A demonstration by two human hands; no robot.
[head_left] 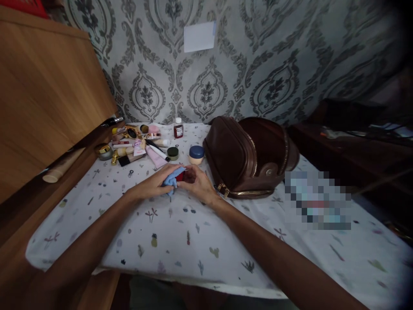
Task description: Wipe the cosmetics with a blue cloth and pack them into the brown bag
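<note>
My left hand (156, 181) is closed on a crumpled light-blue cloth (171, 183), pressed against a small dark-red object (180, 176). The fingers of my right hand (198, 183) grip that red object from the other side; its exact kind is mostly hidden by the cloth and fingers. Both hands are together above the patterned tablecloth (174, 232). Just beyond them stand a jar with a navy lid (196, 152) and a small dark-green-lidded jar (173, 153). A large brown leather bag (238, 159) with gold zips sits right of my right hand, its top unzipped.
Several cosmetics, including a pink tube (155, 156) and a makeup brush (130, 159), lie in a cluster at the back left. A small white-capped bottle (178, 128) stands by the wall. A wooden cabinet (48, 94) borders the left; a blurred-out item (318, 202) lies at right.
</note>
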